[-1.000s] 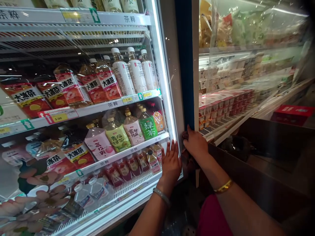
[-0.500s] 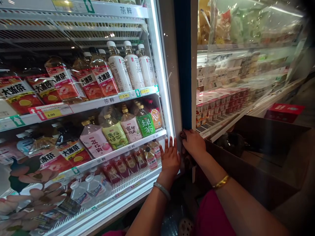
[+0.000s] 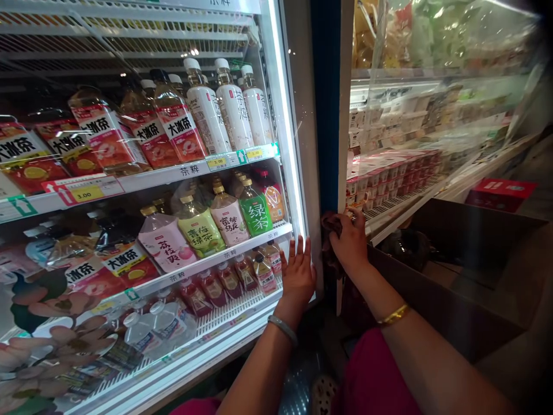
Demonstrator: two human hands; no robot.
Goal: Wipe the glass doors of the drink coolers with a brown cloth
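Note:
My left hand (image 3: 297, 275) lies flat with spread fingers against the lower right edge of the glass door of a lit drinks fridge (image 3: 242, 347). A grey bangle circles that wrist. To the right, my right hand (image 3: 351, 241) is curled around a crumpled dark reddish-brown cloth (image 3: 332, 245), beside the dark blue strip (image 3: 327, 115) between the two fridges. Part of the cloth is hidden behind the fingers. Behind the glass, nearest my left hand, stand small drink bottles (image 3: 264, 271) and a green tea bottle (image 3: 258, 212).
A second cooler with stacked yogurt cups (image 3: 397, 176) stands on the right. Below it sits an open brown box (image 3: 475, 225) with dark contents, with a red box (image 3: 499, 196) behind. Flower decals (image 3: 78, 343) cover the lower left glass.
My right hand has moved slightly right and up, and more of the cloth shows. My left hand has stayed on the glass. The camera view has shifted a little.

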